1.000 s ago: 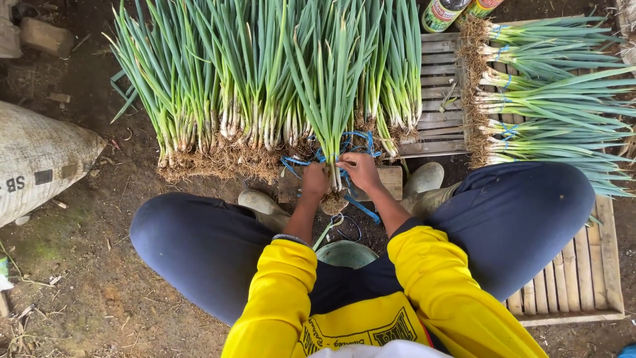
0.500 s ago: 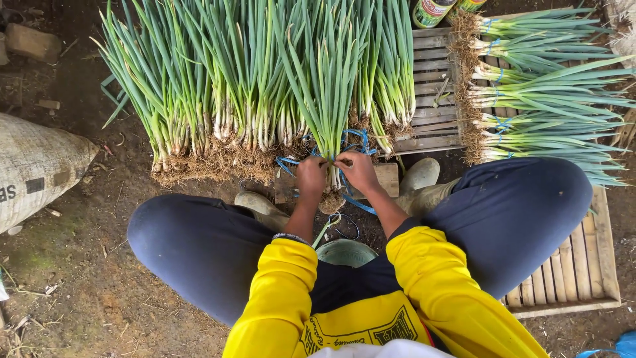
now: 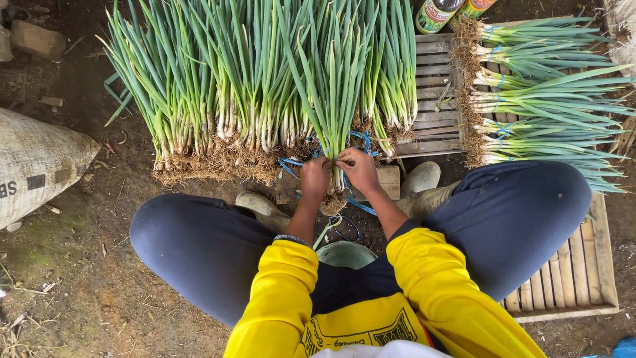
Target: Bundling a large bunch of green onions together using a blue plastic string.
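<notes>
My left hand (image 3: pixel 314 178) and my right hand (image 3: pixel 360 170) are closed around a bunch of green onions (image 3: pixel 333 99) that stands upright between my knees. Both pinch a blue plastic string (image 3: pixel 363 140) looped round the white stems, just above the earthy roots (image 3: pixel 333 201). My sleeves are yellow, my trousers dark blue. Behind the bunch lies a wide row of loose green onions (image 3: pixel 218 86), roots towards me.
Tied onion bundles (image 3: pixel 536 99) lie on a wooden slatted pallet (image 3: pixel 583 265) to the right. A grey sack (image 3: pixel 33 166) lies at the left on the dirt ground. Two bottles (image 3: pixel 440 13) stand at the top. Pale boots (image 3: pixel 421 179) and a wooden block (image 3: pixel 391 180) are by my feet.
My hands stay on the bunch, fingers working the blue string closer together at the stems. The view has shifted slightly.
</notes>
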